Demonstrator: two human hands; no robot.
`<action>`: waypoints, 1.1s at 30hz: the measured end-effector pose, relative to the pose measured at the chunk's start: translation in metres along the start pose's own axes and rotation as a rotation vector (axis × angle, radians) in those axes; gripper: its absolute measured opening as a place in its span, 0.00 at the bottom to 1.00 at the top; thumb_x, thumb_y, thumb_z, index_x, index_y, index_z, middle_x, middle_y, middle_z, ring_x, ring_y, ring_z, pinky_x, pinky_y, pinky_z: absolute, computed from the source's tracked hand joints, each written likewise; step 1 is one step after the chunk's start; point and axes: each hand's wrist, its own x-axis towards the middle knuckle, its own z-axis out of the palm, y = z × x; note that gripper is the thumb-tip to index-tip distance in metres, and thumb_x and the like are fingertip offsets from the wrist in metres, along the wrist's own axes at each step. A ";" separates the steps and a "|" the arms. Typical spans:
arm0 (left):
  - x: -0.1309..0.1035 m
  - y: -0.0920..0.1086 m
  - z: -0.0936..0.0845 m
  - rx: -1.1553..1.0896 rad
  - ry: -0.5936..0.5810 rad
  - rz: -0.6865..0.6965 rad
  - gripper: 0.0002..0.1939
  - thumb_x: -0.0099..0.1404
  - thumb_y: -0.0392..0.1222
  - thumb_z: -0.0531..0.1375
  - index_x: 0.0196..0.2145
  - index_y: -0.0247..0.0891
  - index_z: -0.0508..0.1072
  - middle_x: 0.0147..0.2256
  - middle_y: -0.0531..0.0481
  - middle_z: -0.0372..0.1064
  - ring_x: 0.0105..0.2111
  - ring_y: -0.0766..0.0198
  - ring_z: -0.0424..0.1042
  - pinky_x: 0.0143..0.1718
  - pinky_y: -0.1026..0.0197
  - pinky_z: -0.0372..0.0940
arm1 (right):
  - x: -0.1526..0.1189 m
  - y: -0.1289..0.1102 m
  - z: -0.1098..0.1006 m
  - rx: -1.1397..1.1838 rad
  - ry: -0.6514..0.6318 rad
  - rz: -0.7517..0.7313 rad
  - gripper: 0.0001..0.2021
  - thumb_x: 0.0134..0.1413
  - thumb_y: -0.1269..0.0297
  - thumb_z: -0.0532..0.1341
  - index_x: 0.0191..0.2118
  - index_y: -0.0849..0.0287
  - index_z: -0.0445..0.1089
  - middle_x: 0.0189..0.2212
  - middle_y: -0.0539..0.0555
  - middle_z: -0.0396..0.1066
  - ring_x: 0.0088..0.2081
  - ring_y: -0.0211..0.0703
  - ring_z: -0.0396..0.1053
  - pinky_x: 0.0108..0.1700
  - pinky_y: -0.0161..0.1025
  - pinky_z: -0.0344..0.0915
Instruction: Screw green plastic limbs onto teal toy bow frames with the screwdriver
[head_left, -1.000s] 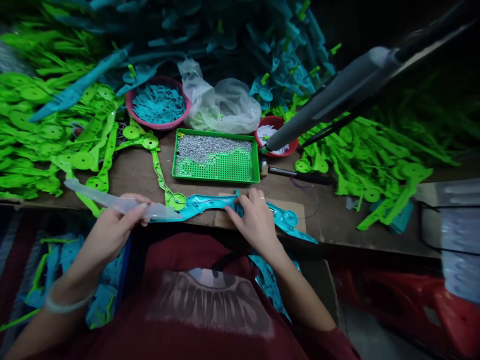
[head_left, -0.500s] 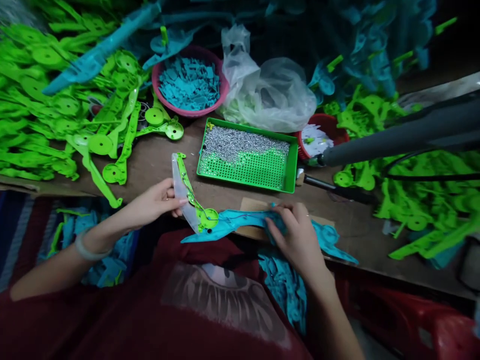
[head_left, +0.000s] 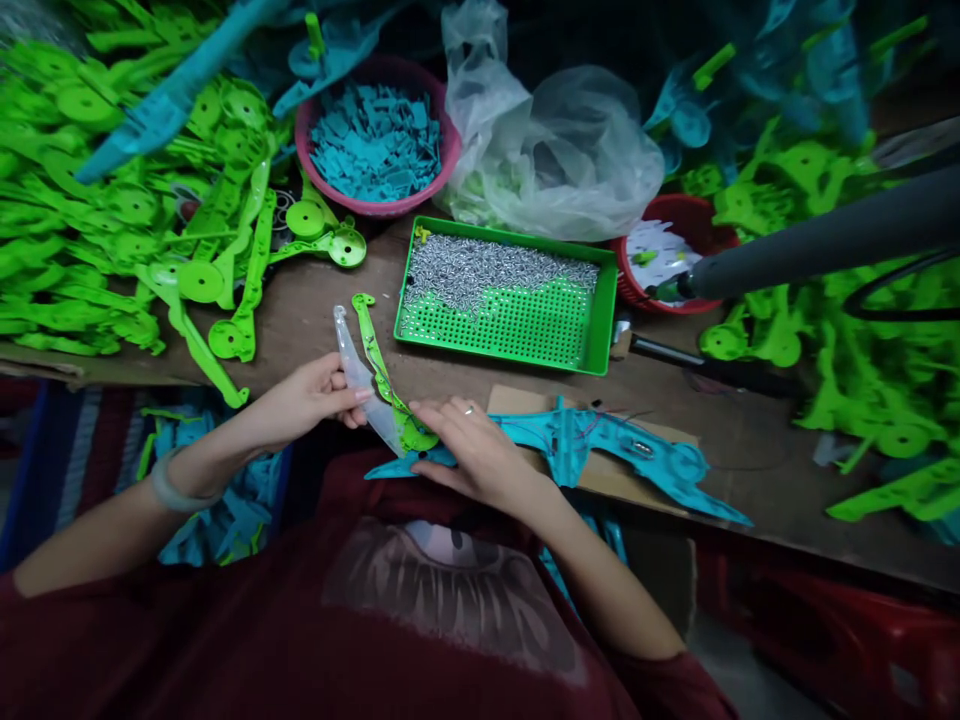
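Observation:
My left hand point(head_left: 330, 395) pinches a clear, curved plastic piece point(head_left: 358, 375) along its middle. Just right of that piece lies a narrow green part point(head_left: 373, 345) with thin wires along it; its round lower end meets a long blue part point(head_left: 566, 440). Over this joint is my right hand point(head_left: 469, 445), its fingers bent around the blue part's left end and touching the green one. The blue part stretches to the right along the table's front edge, on a piece of cardboard point(head_left: 502, 400), with thin wires and a small metal spring-like piece in it.
A green tray point(head_left: 510, 355) of small metal screws stands behind the hands. Behind it are a pink bowl point(head_left: 375, 205) of blue pieces, plastic bags point(head_left: 555, 150) and a red basket point(head_left: 634, 285). Green parts point(head_left: 75, 200) are heaped left and right. A grey pole point(head_left: 817, 235) slants in from the right.
My right hand has moved left from the middle of the blue part to its left end, uncovering the middle. The clear piece now stands slightly farther from the green part's upper end.

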 end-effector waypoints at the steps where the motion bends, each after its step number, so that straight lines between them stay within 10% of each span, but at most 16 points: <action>1: 0.000 0.000 0.001 0.002 0.002 -0.001 0.14 0.62 0.44 0.64 0.39 0.34 0.66 0.26 0.53 0.72 0.26 0.69 0.72 0.29 0.68 0.69 | -0.002 0.002 0.000 0.019 0.012 0.002 0.30 0.62 0.55 0.59 0.64 0.64 0.53 0.51 0.64 0.70 0.51 0.53 0.66 0.50 0.50 0.68; 9: 0.005 0.008 0.008 0.249 0.104 -0.046 0.16 0.58 0.49 0.65 0.35 0.36 0.65 0.24 0.53 0.73 0.24 0.65 0.75 0.25 0.65 0.70 | 0.000 0.003 -0.005 -0.154 -0.022 -0.104 0.20 0.64 0.59 0.57 0.58 0.59 0.65 0.48 0.63 0.70 0.46 0.53 0.65 0.44 0.48 0.68; 16: 0.040 0.057 -0.026 0.532 0.137 -0.186 0.17 0.63 0.50 0.62 0.25 0.36 0.70 0.21 0.49 0.74 0.19 0.65 0.72 0.23 0.63 0.66 | -0.001 0.000 -0.010 -0.188 -0.064 -0.106 0.18 0.65 0.60 0.56 0.58 0.52 0.67 0.50 0.63 0.68 0.45 0.51 0.64 0.44 0.46 0.66; 24: 0.061 0.069 -0.043 0.665 0.279 -0.139 0.21 0.63 0.50 0.64 0.18 0.36 0.70 0.17 0.48 0.69 0.16 0.67 0.65 0.23 0.62 0.60 | 0.000 0.001 -0.008 -0.176 -0.025 -0.145 0.20 0.63 0.59 0.58 0.58 0.55 0.66 0.47 0.64 0.69 0.45 0.53 0.66 0.44 0.51 0.70; 28: 0.030 0.065 -0.005 0.829 0.458 0.056 0.16 0.65 0.52 0.61 0.28 0.36 0.74 0.21 0.49 0.69 0.26 0.60 0.71 0.33 0.59 0.63 | -0.028 0.005 -0.030 -0.158 0.244 -0.166 0.18 0.61 0.63 0.60 0.56 0.59 0.65 0.54 0.65 0.67 0.54 0.55 0.64 0.50 0.53 0.69; 30: 0.013 0.048 0.030 0.955 0.742 0.423 0.13 0.69 0.50 0.57 0.39 0.38 0.74 0.31 0.46 0.73 0.38 0.55 0.72 0.42 0.56 0.64 | -0.056 0.013 -0.052 -0.165 0.464 -0.034 0.14 0.60 0.68 0.60 0.52 0.57 0.67 0.49 0.62 0.69 0.52 0.52 0.66 0.50 0.51 0.68; 33: 0.001 0.015 0.091 1.142 0.439 0.780 0.11 0.68 0.45 0.58 0.45 0.40 0.73 0.43 0.43 0.74 0.45 0.51 0.71 0.49 0.52 0.64 | -0.100 0.027 -0.086 -0.202 0.561 0.235 0.08 0.59 0.74 0.60 0.42 0.55 0.69 0.41 0.57 0.70 0.44 0.47 0.68 0.45 0.48 0.66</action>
